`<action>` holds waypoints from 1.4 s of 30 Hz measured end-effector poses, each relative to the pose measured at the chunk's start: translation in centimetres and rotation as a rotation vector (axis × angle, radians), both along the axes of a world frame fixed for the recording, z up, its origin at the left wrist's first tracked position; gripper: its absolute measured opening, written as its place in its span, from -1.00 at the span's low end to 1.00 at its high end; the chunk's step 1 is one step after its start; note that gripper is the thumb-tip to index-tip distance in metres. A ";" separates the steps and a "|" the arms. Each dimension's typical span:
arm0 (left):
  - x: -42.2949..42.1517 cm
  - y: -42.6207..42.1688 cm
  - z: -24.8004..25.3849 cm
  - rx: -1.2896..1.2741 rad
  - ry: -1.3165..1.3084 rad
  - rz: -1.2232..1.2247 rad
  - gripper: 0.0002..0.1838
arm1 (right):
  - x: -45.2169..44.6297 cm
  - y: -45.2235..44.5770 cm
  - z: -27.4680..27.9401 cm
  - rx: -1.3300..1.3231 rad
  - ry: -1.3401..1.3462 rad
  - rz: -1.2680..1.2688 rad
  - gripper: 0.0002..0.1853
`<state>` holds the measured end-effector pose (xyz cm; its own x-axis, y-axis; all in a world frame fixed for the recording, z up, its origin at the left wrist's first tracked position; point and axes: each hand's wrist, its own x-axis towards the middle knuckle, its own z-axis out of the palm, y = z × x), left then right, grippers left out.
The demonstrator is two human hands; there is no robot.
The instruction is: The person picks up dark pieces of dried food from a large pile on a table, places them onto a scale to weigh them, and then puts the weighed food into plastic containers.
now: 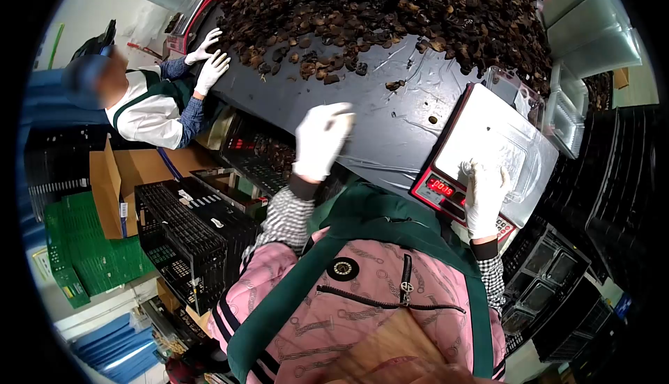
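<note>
My right hand (486,199), in a white glove, is at the red-framed digital scale (446,133) on the right. Its fingers are closed at the near-left edge of a clear plastic tray (514,164) lying on the white weighing plate. Red digits glow on the scale's display (440,186). My left hand (324,140), also gloved, hangs over the table's near edge, partly blurred by motion. Its fingers curve to the right, and I cannot make out anything in them. A small dark piece (433,120) lies on the table between the hands.
Dark brown, dried-looking curled pieces (376,14) cover the far table (279,91). A co-worker (150,98) in white gloves works at the left. Clear containers (589,21) are stacked at the right. Black crates (191,237) and a cardboard box (115,189) stand at lower left.
</note>
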<state>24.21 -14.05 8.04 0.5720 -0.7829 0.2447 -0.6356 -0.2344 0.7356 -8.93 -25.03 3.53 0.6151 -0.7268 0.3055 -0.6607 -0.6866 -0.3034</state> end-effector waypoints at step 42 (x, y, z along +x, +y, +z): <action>13.7 -13.6 -8.8 0.161 -0.412 -0.437 -0.83 | 26.3 1.3 -7.1 1.926 -1.487 -0.347 -0.41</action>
